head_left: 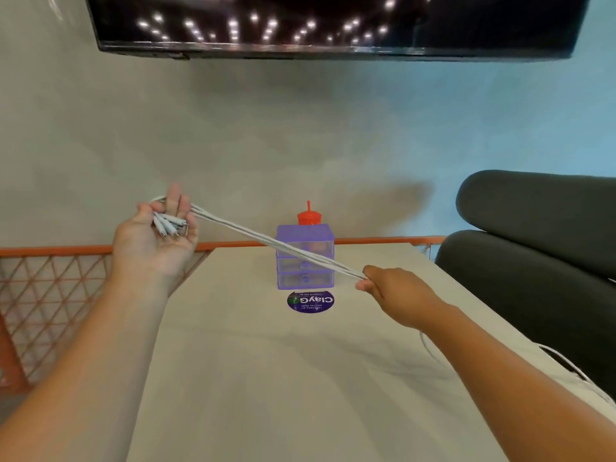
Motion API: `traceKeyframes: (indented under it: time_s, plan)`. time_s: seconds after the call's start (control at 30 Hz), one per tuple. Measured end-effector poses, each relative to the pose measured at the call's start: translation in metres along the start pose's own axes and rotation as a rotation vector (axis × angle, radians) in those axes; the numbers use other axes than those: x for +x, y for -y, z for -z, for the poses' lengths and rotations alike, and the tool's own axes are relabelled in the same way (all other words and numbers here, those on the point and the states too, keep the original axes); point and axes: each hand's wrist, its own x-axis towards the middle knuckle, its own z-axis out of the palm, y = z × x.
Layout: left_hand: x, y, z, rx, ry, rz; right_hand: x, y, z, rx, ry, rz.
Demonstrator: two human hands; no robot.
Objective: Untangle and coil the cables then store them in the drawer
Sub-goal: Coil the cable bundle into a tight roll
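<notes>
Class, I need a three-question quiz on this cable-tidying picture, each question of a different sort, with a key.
1. True or false: the drawers of the small purple translucent plastic drawer unit are pulled open.
2. Which of the hands holds the plug ends of the thin white cables: A) left hand B) right hand?
3. Fill in: the red plastic cup with lid and straw stands ___ the drawer unit.

Key:
1. False; they appear shut.
2. A; the right hand pinches the strands farther along.
3. Behind.

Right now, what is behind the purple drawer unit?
Behind the purple drawer unit stands a red cup; only its lid and straw show above the unit, its body blurred through the plastic and crossed by the cables.
</notes>
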Motion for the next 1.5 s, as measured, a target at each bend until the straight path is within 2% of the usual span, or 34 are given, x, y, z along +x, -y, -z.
traceKeyframes:
  time_s: [0.2,0.3,0.4,0.53,0.67,0.73,0.83,0.87,0.9,1.03,1.1,1.23,1.3,1.5]
  plan:
    - [-0.012,0.017,-0.009,-0.028,0.002,0.015,-0.009,-0.032,0.052,-0.363,-0.285,0.053]
    - [-0.004,0.015,-0.017,-0.051,-0.026,-0.005,-0.008,-0.054,0.071,-0.407,-0.404,0.071]
    - [0.005,0.02,-0.02,-0.044,-0.021,0.017,-0.002,-0.074,0.081,-0.528,-0.32,0.002]
    - [0.021,0.037,-0.021,-0.054,-0.019,0.056,0.013,-0.095,0.098,-0.579,-0.326,-0.04]
    - [0.043,0.059,-0.015,-0.036,0.028,0.112,0.035,-0.122,0.098,-0.613,-0.149,-0.185]
    - [0.051,0.07,-0.011,0.006,0.065,0.141,0.044,-0.125,0.07,-0.546,0.113,-0.288]
    - [0.06,0.085,-0.007,0.081,0.107,0.184,0.049,-0.099,0.013,-0.324,0.67,-0.408]
    - [0.061,0.091,-0.007,0.114,0.124,0.202,0.052,-0.086,0.0,-0.229,0.729,-0.39]
    - [0.063,0.096,-0.007,0.143,0.144,0.219,0.057,-0.072,-0.011,-0.119,0.69,-0.334]
    - [0.071,0.108,-0.009,0.159,0.193,0.235,0.093,-0.003,-0.027,0.473,0.152,-0.004]
    - [0.075,0.108,-0.01,0.129,0.192,0.196,0.111,0.022,-0.037,0.66,0.051,0.025]
    - [0.085,0.101,-0.009,0.062,0.155,0.072,0.127,0.037,-0.064,0.706,-0.126,0.069]
    - [0.092,0.102,-0.006,0.045,0.135,0.04,0.127,0.029,-0.074,0.718,-0.101,0.064]
    - [0.111,0.119,0.022,-0.021,0.08,0.022,0.125,-0.014,-0.081,0.822,0.164,-0.024]
